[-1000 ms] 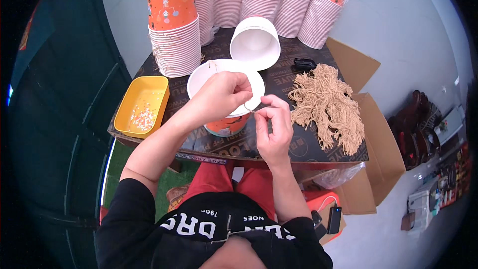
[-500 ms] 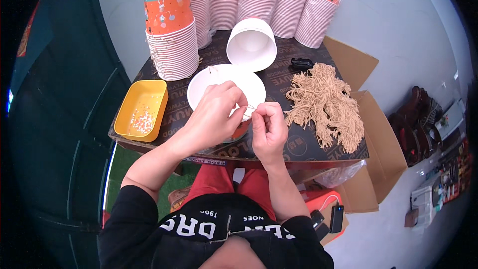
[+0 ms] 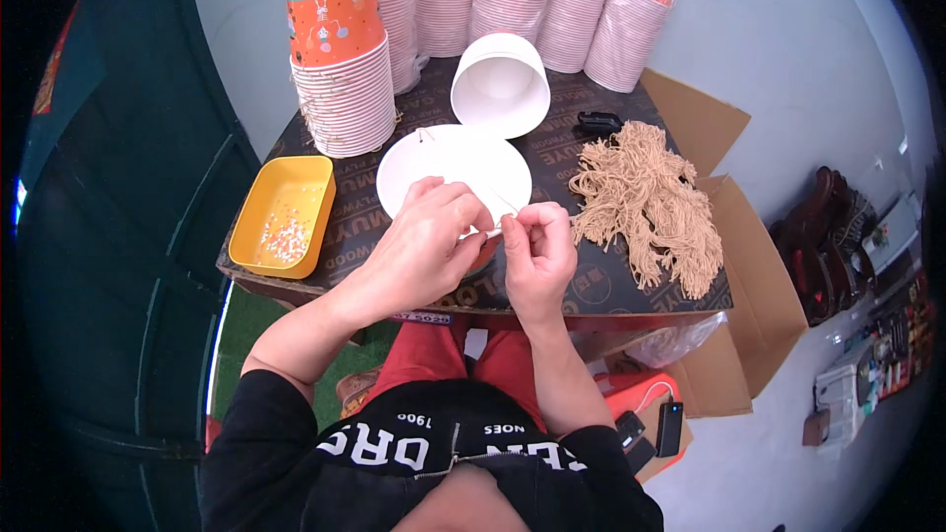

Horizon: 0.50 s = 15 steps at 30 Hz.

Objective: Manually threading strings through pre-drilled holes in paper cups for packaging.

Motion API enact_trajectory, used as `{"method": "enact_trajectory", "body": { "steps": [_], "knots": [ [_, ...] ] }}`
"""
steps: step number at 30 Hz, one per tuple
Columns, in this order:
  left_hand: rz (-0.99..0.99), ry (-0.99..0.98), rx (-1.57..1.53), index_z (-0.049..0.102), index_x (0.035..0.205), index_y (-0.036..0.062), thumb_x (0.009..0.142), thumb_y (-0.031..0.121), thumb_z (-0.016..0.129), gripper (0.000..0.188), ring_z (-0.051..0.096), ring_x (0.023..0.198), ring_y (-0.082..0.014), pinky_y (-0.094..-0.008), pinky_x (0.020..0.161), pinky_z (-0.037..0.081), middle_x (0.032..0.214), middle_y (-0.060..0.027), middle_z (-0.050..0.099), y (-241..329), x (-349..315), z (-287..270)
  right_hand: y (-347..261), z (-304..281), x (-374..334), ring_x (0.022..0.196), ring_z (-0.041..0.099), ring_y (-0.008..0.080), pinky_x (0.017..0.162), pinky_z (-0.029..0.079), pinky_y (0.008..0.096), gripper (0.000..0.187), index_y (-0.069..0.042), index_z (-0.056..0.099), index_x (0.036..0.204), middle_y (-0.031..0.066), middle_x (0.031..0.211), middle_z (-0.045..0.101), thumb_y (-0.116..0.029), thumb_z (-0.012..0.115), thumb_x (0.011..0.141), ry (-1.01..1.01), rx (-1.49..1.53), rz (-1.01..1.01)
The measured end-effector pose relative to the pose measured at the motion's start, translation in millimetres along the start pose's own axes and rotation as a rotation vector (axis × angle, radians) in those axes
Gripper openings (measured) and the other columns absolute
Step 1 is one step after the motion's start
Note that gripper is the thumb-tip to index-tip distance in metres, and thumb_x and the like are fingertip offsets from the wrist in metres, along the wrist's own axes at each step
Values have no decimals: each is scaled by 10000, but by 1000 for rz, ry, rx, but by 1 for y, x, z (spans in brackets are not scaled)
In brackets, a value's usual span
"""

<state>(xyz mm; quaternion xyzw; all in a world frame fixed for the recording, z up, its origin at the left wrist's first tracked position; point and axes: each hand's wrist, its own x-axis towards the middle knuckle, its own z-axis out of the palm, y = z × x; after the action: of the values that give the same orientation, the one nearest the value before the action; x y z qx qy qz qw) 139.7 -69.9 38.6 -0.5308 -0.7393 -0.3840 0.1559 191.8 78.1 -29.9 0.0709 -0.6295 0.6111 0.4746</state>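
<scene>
A paper bucket [image 3: 458,160] with a white inside stands in front of me, a bit of its orange outer wall showing below my hands. A short piece of thin cord pokes out at its far rim. At the near rim, my left hand [image 3: 429,241] pinches with thumb and fingers. My right hand [image 3: 540,261] is closed beside it, thumb against the curled forefinger, with a thin cord [image 3: 507,205] sticking up from the fingertips. The fingertips of both hands almost meet at the rim. The exact spot where the cord meets the rim is hidden by my fingers.
Left stands a yellow tray [image 3: 319,199] with small white and orange bits. Behind it rises a stack of orange buckets [image 3: 345,99]. Another white bucket [image 3: 501,89] lies on its side. Tan cords [image 3: 645,202] are heaped right, by a black object [image 3: 598,122]. Wrapped bucket stacks [image 3: 512,5] line the back.
My left fingers have moved down and closer to the right fingertips at the rim. My right hand has shifted slightly right, and the thin cord now sticks up from it.
</scene>
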Motion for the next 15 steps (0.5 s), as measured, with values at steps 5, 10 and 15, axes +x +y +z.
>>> {"method": "enact_trajectory", "body": {
  "steps": [5, 10, 15],
  "knots": [
    [8, 5, -3, 583, 846, 41, 768, -25, 677, 139, 605, 853, -282, -392, 911, 433, 786, -83, 597, 0, 0, -1, -10, 0, 6, 658, 544, 157, 569, 442, 270, 95, 2, 610, 884, 80, 822, 563, 40, 683, 838, -71, -330, -222],
    [23, 14, -30, 594, 851, 36, 771, -20, 669, 123, 607, 861, -280, -387, 894, 440, 798, -86, 604, -3, 2, -1, -12, -2, 9, 677, 565, 189, 577, 455, 292, 95, 0, 639, 906, 89, 825, 562, 46, 679, 833, -105, -383, -276],
    [32, 46, -58, 592, 834, 25, 779, -10, 648, 86, 610, 806, -293, -410, 909, 426, 782, -98, 602, -5, 9, -1, -12, -5, 8, 681, 569, 197, 571, 454, 297, 110, 4, 649, 923, 97, 832, 561, 52, 676, 828, -138, -405, -283]
  ]
}}
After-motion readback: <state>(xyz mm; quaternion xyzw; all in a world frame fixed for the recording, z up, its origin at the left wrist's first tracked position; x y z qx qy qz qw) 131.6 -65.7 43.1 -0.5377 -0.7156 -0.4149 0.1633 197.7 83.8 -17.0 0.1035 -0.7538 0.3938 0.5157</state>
